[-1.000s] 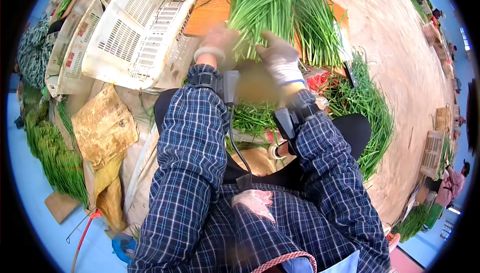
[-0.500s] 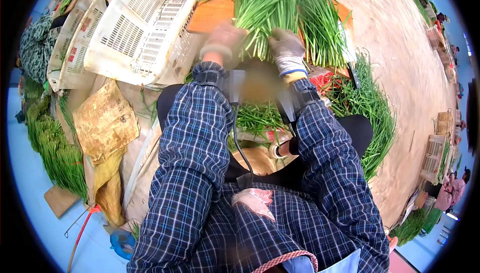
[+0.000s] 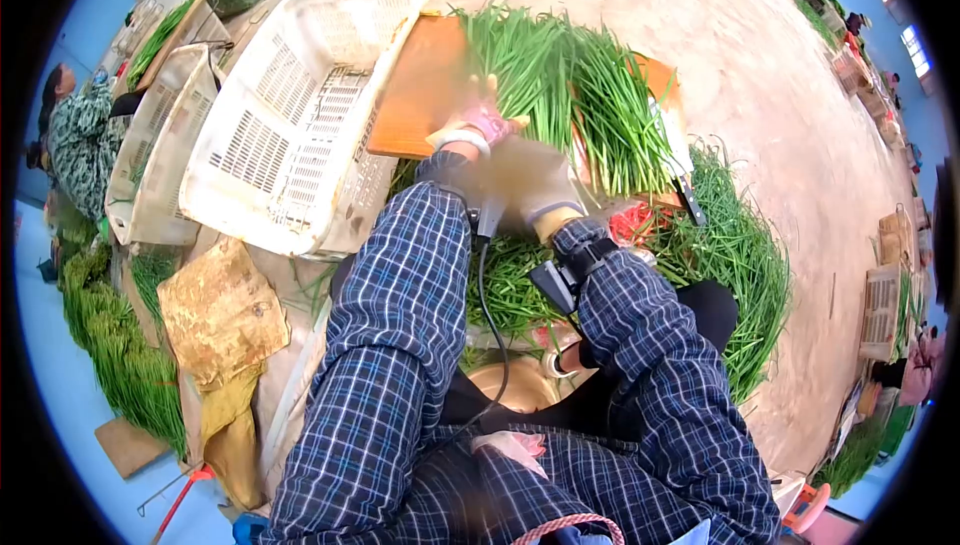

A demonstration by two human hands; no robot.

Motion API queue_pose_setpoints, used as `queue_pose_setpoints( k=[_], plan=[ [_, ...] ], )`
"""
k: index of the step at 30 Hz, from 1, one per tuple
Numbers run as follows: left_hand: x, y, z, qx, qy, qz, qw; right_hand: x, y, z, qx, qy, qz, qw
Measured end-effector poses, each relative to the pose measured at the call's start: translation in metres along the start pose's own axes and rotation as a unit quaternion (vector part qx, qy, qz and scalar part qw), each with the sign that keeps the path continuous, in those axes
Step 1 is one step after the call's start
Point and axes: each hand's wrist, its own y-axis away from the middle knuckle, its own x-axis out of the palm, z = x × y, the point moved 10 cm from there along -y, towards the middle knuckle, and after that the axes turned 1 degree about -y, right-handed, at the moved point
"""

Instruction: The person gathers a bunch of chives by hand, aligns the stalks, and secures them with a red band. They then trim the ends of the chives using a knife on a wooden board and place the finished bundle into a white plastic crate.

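Long green stalks (image 3: pixel 540 75) lie in a bundle across an orange board (image 3: pixel 415 85), with a second bundle (image 3: pixel 620 125) beside them. At the near end of the stalks is my left hand (image 3: pixel 482 123), in a pinkish glove, its fingers spread apart. My right hand (image 3: pixel 545 185), in a greyish glove, is just below the stalk ends; a blur covers its fingers. A knife with a black handle (image 3: pixel 690 202) rests at the board's right side. Red ties (image 3: pixel 630 223) lie below the bundles.
A white plastic crate (image 3: pixel 205 185) stands left of the board. Loose greens (image 3: pixel 735 275) are heaped at the right and more (image 3: pixel 510 285) lie between my knees. A stained brown sheet (image 3: pixel 225 315) is at the left. A person (image 3: pixel 80 135) sits at the far left.
Both hands have moved back toward me from the stalk ends, and my left fingers now show spread. The view has shifted, bringing more floor and the person at left into sight.
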Motion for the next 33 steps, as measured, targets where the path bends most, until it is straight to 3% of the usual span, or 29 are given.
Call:
queue_pose_setpoints(
  k=[3,10,14,17,22,23,24,25,26,27,28,30,31,33],
  plan=[
    [0.005,-0.002,-0.005,0.02,-0.064,0.009,0.998,-0.007,0.021,0.018,0.026,-0.043,0.099,0.994],
    [0.014,-0.009,0.002,0.038,-0.036,-0.014,0.999,0.037,0.094,0.018,0.014,-0.072,0.123,0.99],
    [0.018,-0.013,0.007,0.018,-0.007,-0.012,1.0,0.082,0.154,0.019,0.007,-0.08,0.305,0.949],
    [0.019,-0.016,0.007,0.006,-0.008,-0.013,1.0,0.123,0.198,0.025,-0.051,-0.021,0.389,0.919],
    [0.003,-0.011,0.018,0.054,0.073,-0.089,0.992,0.115,0.191,-0.005,0.003,-0.045,0.336,0.941],
    [-0.002,-0.008,0.02,0.054,0.072,-0.093,0.992,0.086,0.174,-0.004,-0.03,-0.061,0.244,0.967],
    [-0.005,-0.004,0.023,0.051,0.073,-0.097,0.991,0.063,0.157,-0.013,0.004,-0.1,0.173,0.98],
    [-0.016,-0.01,0.024,0.097,0.036,-0.216,0.971,0.018,0.138,-0.012,0.035,-0.139,0.103,0.984],
    [-0.023,-0.012,0.026,0.129,-0.011,-0.336,0.933,-0.021,0.126,-0.007,0.059,-0.136,0.103,0.984],
    [-0.035,0.02,0.008,0.219,-0.11,-0.535,0.808,-0.045,0.112,-0.007,0.099,-0.157,0.066,0.98],
    [-0.036,0.031,-0.003,0.234,-0.143,-0.539,0.797,-0.069,0.099,-0.008,0.137,-0.18,0.026,0.974],
    [-0.034,0.036,-0.017,0.217,-0.146,-0.455,0.851,-0.047,0.081,-0.015,0.171,-0.148,0.048,0.973],
    [-0.03,0.034,-0.02,0.196,-0.137,-0.384,0.892,-0.029,0.066,-0.023,0.186,-0.133,0.058,0.972],
    [-0.005,0.016,-0.008,0.076,-0.046,-0.149,0.985,-0.003,0.047,-0.033,0.219,-0.104,0.079,0.967]
  ],
)
